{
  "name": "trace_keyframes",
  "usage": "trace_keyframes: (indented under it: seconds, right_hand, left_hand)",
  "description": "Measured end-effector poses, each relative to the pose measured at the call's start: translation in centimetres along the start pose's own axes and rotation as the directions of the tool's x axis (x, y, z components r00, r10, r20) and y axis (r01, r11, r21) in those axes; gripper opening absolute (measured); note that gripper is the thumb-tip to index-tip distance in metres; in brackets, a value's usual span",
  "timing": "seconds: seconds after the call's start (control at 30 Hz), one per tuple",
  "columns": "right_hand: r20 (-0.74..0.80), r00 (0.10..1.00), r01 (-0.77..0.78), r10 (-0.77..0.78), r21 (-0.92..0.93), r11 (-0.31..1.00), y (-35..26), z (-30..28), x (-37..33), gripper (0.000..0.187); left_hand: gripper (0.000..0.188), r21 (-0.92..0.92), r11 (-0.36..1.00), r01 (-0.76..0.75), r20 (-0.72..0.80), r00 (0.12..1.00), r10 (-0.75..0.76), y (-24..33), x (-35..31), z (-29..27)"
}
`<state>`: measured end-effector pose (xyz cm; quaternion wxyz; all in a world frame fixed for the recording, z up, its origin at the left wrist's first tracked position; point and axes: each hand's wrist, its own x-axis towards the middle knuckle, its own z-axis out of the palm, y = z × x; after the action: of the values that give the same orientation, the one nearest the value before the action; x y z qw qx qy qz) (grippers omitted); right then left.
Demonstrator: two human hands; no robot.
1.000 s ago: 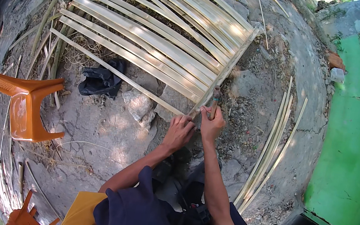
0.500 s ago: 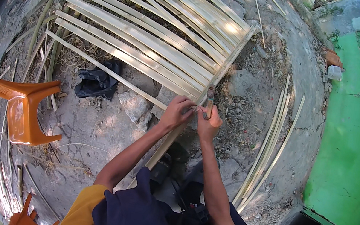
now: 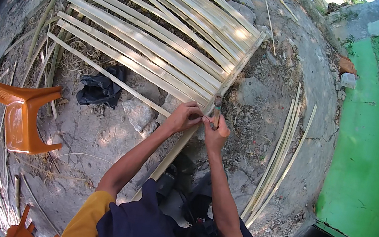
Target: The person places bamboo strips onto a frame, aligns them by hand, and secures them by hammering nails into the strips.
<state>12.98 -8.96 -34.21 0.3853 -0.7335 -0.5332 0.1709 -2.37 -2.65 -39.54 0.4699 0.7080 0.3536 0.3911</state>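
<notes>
My right hand (image 3: 217, 135) is wrapped round what looks like a small hammer (image 3: 218, 105), its rusty end pointing away from me. The thumb and forefinger of that hand reach over to the fingertips of my left hand (image 3: 182, 119). Closed in a pinch, the left fingers hold something too small to make out. Both hands are over a long bamboo rail (image 3: 171, 158) that runs from between my feet to the far right. Pale bamboo slats (image 3: 140, 58) lie side by side with their right ends on this rail. The nearest slat (image 3: 108, 74) lies apart from the others, its end beside my left hand.
An orange plastic chair (image 3: 23, 115) lies tipped over at left, near a black bag (image 3: 99, 89) and a pale rock (image 3: 139, 113). Several loose bamboo strips (image 3: 276, 156) lie on the stony ground at right. Beyond them stands a green wall (image 3: 364, 159).
My fingertips have drawn closer together over the rail. The hammer in my right hand has tilted slightly. The whole view has shifted a little.
</notes>
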Motion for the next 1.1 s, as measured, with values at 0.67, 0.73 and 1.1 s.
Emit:
trace_keyframes:
  seconds: [0.67, 0.73, 1.1]
  right_hand:
    - [0.078, 0.996, -0.039, 0.034, 0.067, 0.997, -0.4, -1.3, -1.0, 0.020]
    - [0.132, 0.981, -0.161, 0.142, 0.141, 0.977, -0.6, -2.3, -1.4, 0.028]
    - [0.183, 0.978, -0.107, 0.103, 0.012, 0.994, -2.3, -3.9, -6.2, 0.041]
  left_hand:
    - [0.018, 0.010, 1.000, 0.013, -0.063, 0.998, -0.012, 0.2, -0.6, 0.9]
    - [0.016, -0.004, 1.000, 0.023, -0.073, 0.997, -0.023, 0.3, -0.7, 1.1]
    - [0.016, -0.016, 1.000, 0.004, -0.141, 0.990, -0.006, 0.1, -1.2, 2.0]
